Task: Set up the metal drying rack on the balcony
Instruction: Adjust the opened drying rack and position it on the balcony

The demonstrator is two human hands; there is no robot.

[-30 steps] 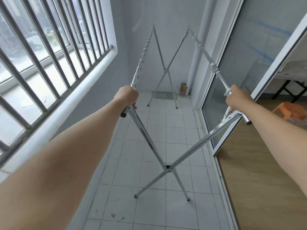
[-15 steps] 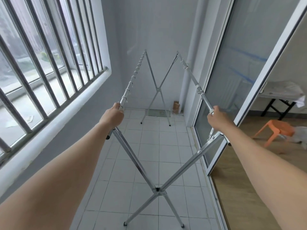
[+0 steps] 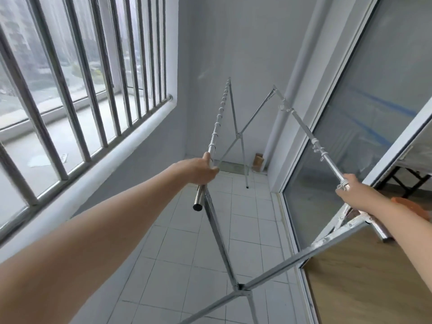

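While the left hand [image 3: 198,170] wraps closed around the left top rail [image 3: 216,127] just short of its capped end, the right hand [image 3: 356,195] clamps the right top rail [image 3: 304,129] near its end, fingers apparently curled under, though blur hides them. The metal drying rack [image 3: 236,286] stands unfolded on the white tiled floor [image 3: 205,242], crossed legs spread. Its left rail runs near the barred window [image 3: 81,73]; its right rail lies just beside the glass sliding door [image 3: 350,136], with open tiles between.
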